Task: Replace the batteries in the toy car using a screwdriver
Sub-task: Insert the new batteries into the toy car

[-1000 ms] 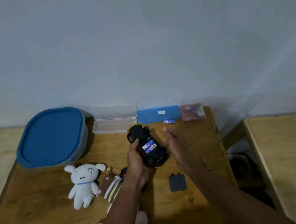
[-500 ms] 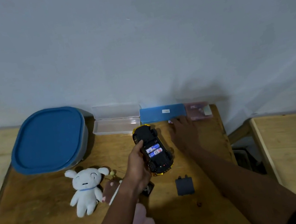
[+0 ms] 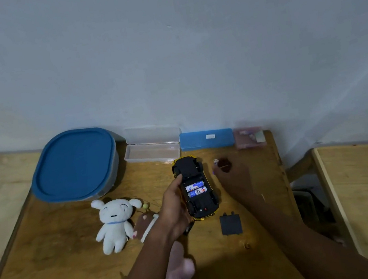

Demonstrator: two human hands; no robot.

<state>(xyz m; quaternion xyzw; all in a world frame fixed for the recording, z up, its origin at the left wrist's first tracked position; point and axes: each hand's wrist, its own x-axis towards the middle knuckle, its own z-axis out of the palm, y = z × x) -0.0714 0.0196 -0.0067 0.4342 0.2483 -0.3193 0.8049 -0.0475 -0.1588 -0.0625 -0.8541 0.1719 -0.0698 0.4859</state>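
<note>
The yellow toy car [image 3: 195, 188] lies upside down, its black underside up and its battery bay open with two blue-and-white batteries [image 3: 196, 189] inside. My left hand [image 3: 174, 210] grips the car along its left side, just above the wooden table [image 3: 52, 256]. My right hand [image 3: 231, 175] is to the right of the car and pinches a single battery [image 3: 215, 163] between its fingertips. The black battery cover [image 3: 231, 224] lies flat on the table below the car. No screwdriver is clearly visible.
A blue-lidded tub [image 3: 75, 165] stands at the back left. A clear open case [image 3: 151, 148], a blue box [image 3: 206, 139] and a pink box [image 3: 249, 137] line the wall. Plush toys [image 3: 115, 219] lie left of my arm. The table's right edge drops to a gap.
My right hand reached to the back of the table, then drew back toward the car holding a battery. My left hand kept the car steady.
</note>
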